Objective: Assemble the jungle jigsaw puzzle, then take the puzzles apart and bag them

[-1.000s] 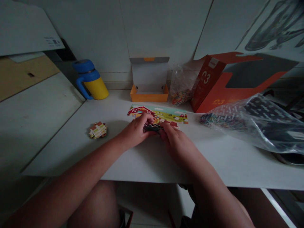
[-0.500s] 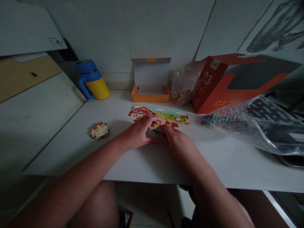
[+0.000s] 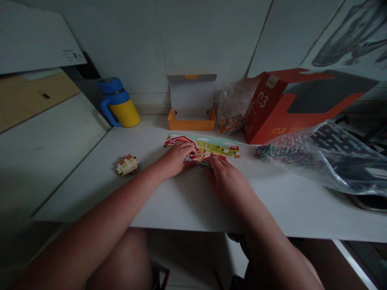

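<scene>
A partly joined jigsaw puzzle (image 3: 216, 147) lies flat on the table, printed with a red barn, green field and animals. My left hand (image 3: 178, 160) is at its lower left edge, below the barn. Its fingers are curled on a small colourful puzzle piece (image 3: 190, 158), partly hidden by them. My right hand (image 3: 228, 177) grips a small stack of puzzle pieces (image 3: 204, 163) between thumb and fingers, just in front of the puzzle. A second pile of puzzle pieces (image 3: 127, 164) sits apart on the left.
Behind the puzzle stands an open orange box (image 3: 191, 124). A blue and yellow jug (image 3: 124, 110) is at the back left. To the right are a clear bag of small pieces (image 3: 232, 121), a large red-orange box (image 3: 266, 104) and a plastic bag (image 3: 320, 157).
My left hand has moved left and slightly down from the stack, with a puzzle piece now at its fingers. My right hand stays in nearly the same spot with the stack.
</scene>
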`<state>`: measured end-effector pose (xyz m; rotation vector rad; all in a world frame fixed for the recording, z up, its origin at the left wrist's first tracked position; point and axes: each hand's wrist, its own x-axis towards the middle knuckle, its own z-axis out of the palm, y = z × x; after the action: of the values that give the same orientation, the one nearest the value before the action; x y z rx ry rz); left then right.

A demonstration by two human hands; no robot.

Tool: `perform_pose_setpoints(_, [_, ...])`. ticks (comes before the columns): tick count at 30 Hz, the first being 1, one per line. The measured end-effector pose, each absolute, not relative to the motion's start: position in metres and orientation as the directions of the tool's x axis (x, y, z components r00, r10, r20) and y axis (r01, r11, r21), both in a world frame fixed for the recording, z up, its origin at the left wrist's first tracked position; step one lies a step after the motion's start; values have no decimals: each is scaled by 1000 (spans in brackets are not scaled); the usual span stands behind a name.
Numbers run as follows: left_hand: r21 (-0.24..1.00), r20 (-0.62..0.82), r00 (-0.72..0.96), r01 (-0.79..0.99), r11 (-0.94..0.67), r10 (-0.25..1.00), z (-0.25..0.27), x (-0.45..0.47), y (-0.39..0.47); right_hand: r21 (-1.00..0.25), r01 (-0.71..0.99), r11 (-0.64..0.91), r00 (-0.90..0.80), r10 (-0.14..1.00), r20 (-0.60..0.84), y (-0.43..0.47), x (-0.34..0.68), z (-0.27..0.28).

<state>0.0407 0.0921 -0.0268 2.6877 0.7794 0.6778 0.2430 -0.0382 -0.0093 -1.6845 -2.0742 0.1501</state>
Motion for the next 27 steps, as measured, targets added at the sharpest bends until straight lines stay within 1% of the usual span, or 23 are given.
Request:
perform_pose_setpoints(3, [344, 380, 736, 449, -824, 560, -25, 40, 91, -392, 893, 222, -99, 946, 309, -39, 244, -8])
perform_pose_setpoints(5, [269, 377, 752, 469, -841, 540, -25, 40, 88, -427, 883, 193, -50, 945, 324, -38, 245, -6])
perform_pose_setpoints(9, [64, 363, 795, 499, -864, 486, -24, 35, 79, -464, 876, 133, 56, 927, 371, -37, 248, -6])
perform_pose_setpoints(11, [-1, 366, 801, 509, -861, 474, -22, 32, 72, -473, 874, 108, 93, 919, 382, -37, 249, -7])
perform_pose_setpoints(13, [-28, 384, 814, 481, -876, 435, -16, 31, 64, -483, 872, 84, 124, 915, 383, -37, 251, -8])
perform_pose_setpoints(15, [-18, 408, 836, 408, -913, 366, -10, 32, 54, -488, 868, 92, 126, 909, 396, -37, 252, -8])
perform_pose_setpoints(17, [13, 435, 849, 328, -944, 301, -5, 35, 45, -485, 863, 139, 91, 903, 420, -37, 252, -9])
perform_pose_setpoints(20, [40, 475, 841, 273, -961, 259, 1, 40, 38, -496, 839, 225, -4, 913, 407, -36, 250, -10])
perform_pose_setpoints(23, [59, 520, 808, 291, -955, 279, 1, 43, 38, -527, 799, 291, -117, 934, 338, -37, 245, -8])
perform_pose_setpoints(27, [167, 556, 749, 323, -931, 360, -2, 43, 42, -519, 803, 294, -188, 950, 248, -38, 241, -3])
